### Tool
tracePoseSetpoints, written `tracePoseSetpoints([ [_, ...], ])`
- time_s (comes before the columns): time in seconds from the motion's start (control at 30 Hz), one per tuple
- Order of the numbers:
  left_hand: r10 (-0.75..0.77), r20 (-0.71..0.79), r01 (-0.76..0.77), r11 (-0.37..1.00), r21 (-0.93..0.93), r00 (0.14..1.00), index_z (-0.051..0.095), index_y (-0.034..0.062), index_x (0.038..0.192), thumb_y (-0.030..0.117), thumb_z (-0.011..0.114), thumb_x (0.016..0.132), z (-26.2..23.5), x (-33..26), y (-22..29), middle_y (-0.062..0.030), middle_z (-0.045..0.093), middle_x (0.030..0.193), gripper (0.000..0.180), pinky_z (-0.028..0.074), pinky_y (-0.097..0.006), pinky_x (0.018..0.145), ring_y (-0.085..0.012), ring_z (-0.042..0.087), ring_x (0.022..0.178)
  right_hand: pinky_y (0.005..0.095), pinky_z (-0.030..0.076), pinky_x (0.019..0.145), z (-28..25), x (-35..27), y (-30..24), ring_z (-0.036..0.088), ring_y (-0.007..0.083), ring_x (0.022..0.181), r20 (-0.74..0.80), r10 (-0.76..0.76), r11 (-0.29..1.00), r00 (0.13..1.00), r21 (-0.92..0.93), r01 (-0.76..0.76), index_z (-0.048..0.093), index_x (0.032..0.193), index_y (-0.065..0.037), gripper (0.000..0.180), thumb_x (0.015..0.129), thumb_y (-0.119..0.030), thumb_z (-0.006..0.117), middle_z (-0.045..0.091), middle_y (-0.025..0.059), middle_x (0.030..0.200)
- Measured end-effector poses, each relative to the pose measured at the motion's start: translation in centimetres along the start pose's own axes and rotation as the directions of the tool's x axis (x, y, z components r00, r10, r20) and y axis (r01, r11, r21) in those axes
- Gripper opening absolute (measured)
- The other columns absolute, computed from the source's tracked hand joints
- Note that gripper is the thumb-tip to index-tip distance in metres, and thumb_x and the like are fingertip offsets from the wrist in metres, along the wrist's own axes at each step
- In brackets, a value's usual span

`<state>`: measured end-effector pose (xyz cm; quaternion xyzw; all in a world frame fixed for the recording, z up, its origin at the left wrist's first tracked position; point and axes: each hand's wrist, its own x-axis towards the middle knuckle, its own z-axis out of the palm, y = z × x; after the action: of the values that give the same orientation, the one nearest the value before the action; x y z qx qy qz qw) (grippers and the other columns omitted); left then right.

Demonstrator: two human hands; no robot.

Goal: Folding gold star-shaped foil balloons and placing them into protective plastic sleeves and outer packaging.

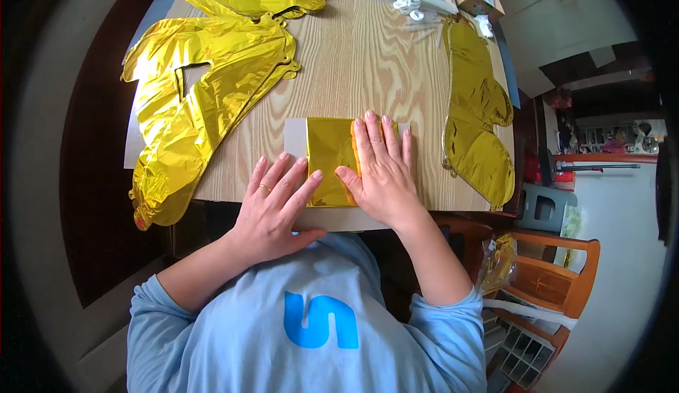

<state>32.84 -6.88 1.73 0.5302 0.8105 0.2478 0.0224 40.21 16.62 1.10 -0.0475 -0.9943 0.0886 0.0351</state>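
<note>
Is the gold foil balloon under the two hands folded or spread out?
Folded: the gold foil balloon forms a compact rectangle on a white card, pressed flat by the left hand and right hand.

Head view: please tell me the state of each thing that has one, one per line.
Folded gold foil balloon: deflated, folded flat on a white card, pressed by both hands.
Left hand: flat, fingers spread.
Right hand: flat, fingers extended.
Large gold balloon: deflated, unfolded.
Right gold balloon: deflated, unfolded.
</note>
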Motion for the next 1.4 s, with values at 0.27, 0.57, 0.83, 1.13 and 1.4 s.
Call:
tracePoseSetpoints([
  [0.27, -0.034, 0.096, 0.040, 0.997, -0.064, 0.995, 0.039, 0.0089, 0.153, 0.046, 0.086, 0.068, -1.5, 1.2, -0.9, -0.0207, 0.040, 0.154, 0.104, 0.020, -0.060, 0.120, -0.0415, 0.032, 0.147, 0.0613, 0.009, 0.121, 0.0, 0.2, -0.2, 0.020, 0.0440, 0.151, -0.006, 0.029, 1.000, 1.000, 0.002, -0.029, 0.025, 0.159, -0.004, 0.079, 0.101, -0.053, 0.047, 0.022, 0.0209, 0.165],
  [0.57, 0.212, -0.006, -0.212, 0.977, -0.025, 0.977, 0.030, -0.0034, 0.155, 0.060, 0.053, 0.095, 0.2, 9.9, -1.1, -0.0255, 0.034, 0.158, 0.090, 0.019, -0.054, 0.122, -0.0400, 0.031, 0.148, 0.0633, 0.007, 0.121, 0.7, 0.2, -0.1, 0.015, 0.0423, 0.153, -0.014, 0.039, 0.997, 0.999, 0.072, -0.038, 0.018, 0.159, 0.000, 0.087, 0.096, -0.047, 0.055, 0.020, 0.0243, 0.164],
  [0.83, 0.286, 0.158, -0.302, 0.948, 0.095, 0.945, 0.030, -0.0037, 0.155, 0.064, 0.047, 0.096, 1.4, 8.7, -3.5, -0.0230, 0.033, 0.160, 0.091, 0.020, -0.053, 0.122, -0.0374, 0.029, 0.150, 0.0590, 0.006, 0.123, 0.9, -0.3, 0.5, 0.015, 0.0386, 0.155, -0.033, 0.062, 0.996, 0.998, 0.065, -0.060, 0.016, 0.158, 0.005, 0.083, 0.100, -0.044, 0.049, 0.018, 0.0262, 0.164],
  [1.13, 0.212, 0.237, -0.244, 0.963, 0.113, 0.948, 0.029, -0.0042, 0.155, 0.074, 0.051, 0.088, -0.5, 7.1, -4.4, -0.0222, 0.029, 0.162, 0.105, 0.016, -0.052, 0.124, -0.0365, 0.024, 0.153, 0.0623, 0.009, 0.121, 0.4, -0.8, 0.9, 0.018, 0.0393, 0.153, -0.032, 0.107, 0.994, 0.994, 0.019, -0.106, 0.021, 0.157, 0.005, 0.082, 0.100, -0.048, 0.048, 0.020, 0.0274, 0.164],
  [1.4, 0.125, 0.369, -0.176, 0.979, 0.107, 0.921, 0.028, -0.0040, 0.155, 0.070, 0.060, 0.086, -2.7, 8.1, -4.2, -0.0224, 0.028, 0.162, 0.106, 0.012, -0.052, 0.124, -0.0360, 0.023, 0.153, 0.0615, 0.008, 0.121, 0.3, -0.7, 1.0, 0.015, 0.0405, 0.154, -0.022, 0.118, 0.993, 0.993, 0.009, -0.117, 0.018, 0.158, 0.003, 0.083, 0.101, -0.049, 0.047, 0.018, 0.0272, 0.164],
])
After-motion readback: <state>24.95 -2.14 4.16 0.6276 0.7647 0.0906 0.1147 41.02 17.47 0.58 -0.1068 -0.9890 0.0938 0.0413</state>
